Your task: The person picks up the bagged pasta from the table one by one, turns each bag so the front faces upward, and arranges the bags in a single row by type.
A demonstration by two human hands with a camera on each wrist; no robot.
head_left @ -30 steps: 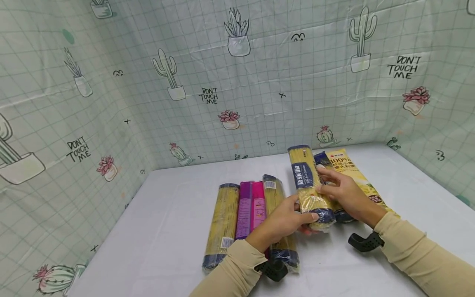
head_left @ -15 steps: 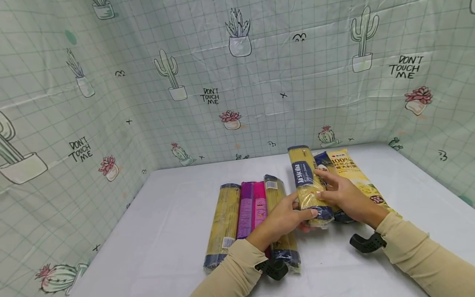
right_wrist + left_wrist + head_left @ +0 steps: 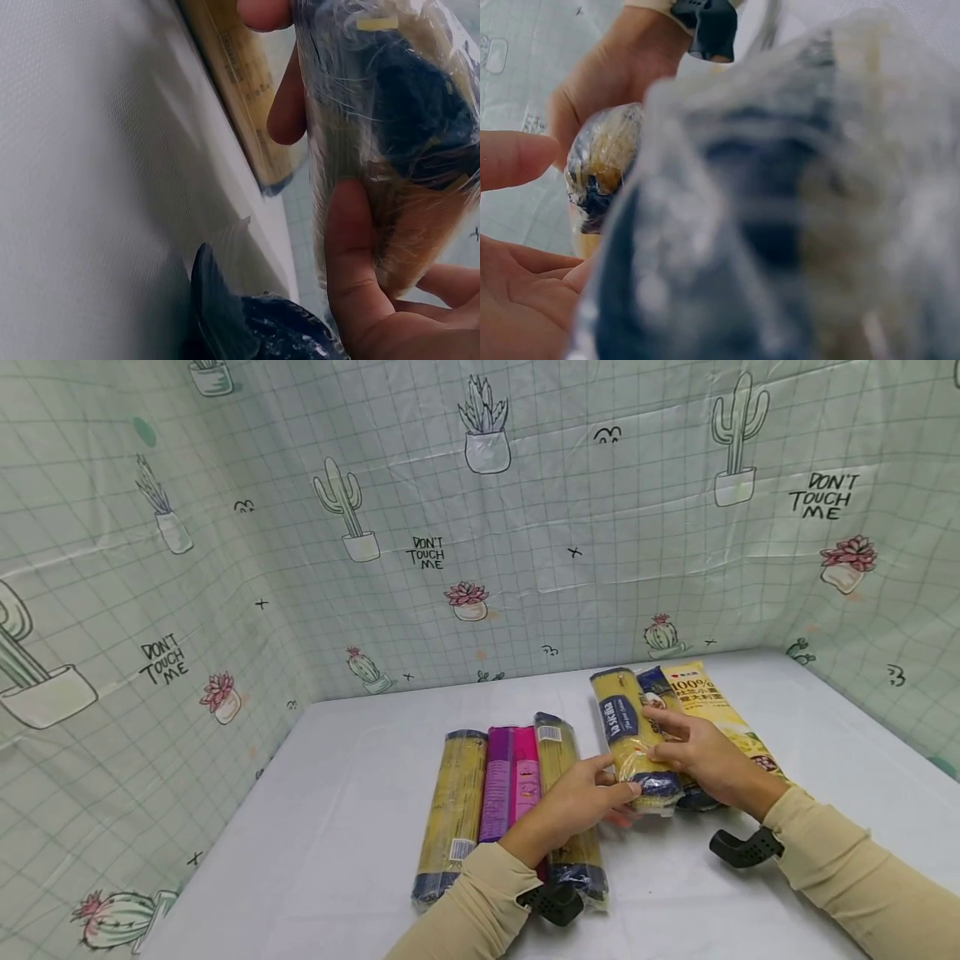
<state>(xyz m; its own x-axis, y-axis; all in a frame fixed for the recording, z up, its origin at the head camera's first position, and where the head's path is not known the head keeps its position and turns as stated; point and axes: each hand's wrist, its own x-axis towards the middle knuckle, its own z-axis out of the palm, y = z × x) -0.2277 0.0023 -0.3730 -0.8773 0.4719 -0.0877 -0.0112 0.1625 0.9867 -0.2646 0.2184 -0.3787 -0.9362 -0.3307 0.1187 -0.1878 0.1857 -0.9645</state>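
Observation:
A clear-wrapped pack of spaghetti (image 3: 624, 720) with dark blue ends and a blue label tilts between both hands at the right of the head view. My left hand (image 3: 579, 800) holds its near left corner, thumb at the edge and fingers reaching beneath. Along the right side, my right hand (image 3: 711, 762) grips it between thumb and fingers. The right wrist view shows that thumb (image 3: 351, 251) pressed on the wrapper. Close behind lies a dark blue pasta pack (image 3: 662, 687), partly covered. A yellow pasta bag (image 3: 723, 714) sits to its right, partly hidden by the right hand.
Left of the hands, a spaghetti pack (image 3: 453, 810), a purple-pink pack (image 3: 510, 777) and another spaghetti pack (image 3: 555, 752) lie side by side on the white table (image 3: 330, 827). The left forearm crosses over their near ends. A cactus-print cloth (image 3: 525, 527) stands behind the table.
The held spaghetti pack has come down and shifted slightly right, its far end dropping towards the table. Both hands stay on it, the right moving a little to the right.

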